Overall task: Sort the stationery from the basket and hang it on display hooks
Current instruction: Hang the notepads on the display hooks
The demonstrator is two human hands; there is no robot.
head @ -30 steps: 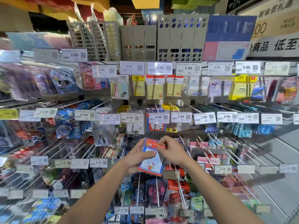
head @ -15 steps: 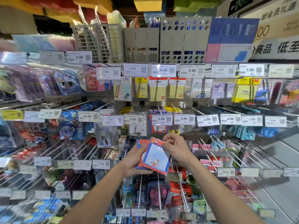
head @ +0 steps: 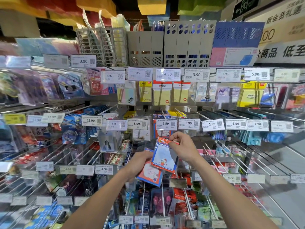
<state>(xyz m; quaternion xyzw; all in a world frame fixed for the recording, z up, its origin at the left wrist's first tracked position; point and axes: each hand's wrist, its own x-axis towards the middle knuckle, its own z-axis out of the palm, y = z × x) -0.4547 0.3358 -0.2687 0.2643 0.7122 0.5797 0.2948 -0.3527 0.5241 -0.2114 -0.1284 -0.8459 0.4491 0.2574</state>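
My right hand [head: 183,147] pinches the red header of a cartoon-cat memo pack [head: 163,157] with a blue checked border, holding it up just below the 6.99 price tag [head: 165,124]. Matching packs [head: 162,133] hang on the hook behind that tag. My left hand [head: 137,163] grips a second pack of the same kind [head: 151,175], lower and partly behind the first one. The basket is out of sight.
Rows of metal display hooks with price tags fill the wall, such as the bare hooks [head: 247,156] at the right. Sticky notes [head: 162,95] hang above. Grey and blue file racks [head: 188,45] stand on the top shelf. Packaged goods [head: 160,201] hang below my hands.
My right hand has lifted one pack off the stack and raised it toward the 6.99 hook. The left hand stays lower with the other pack.
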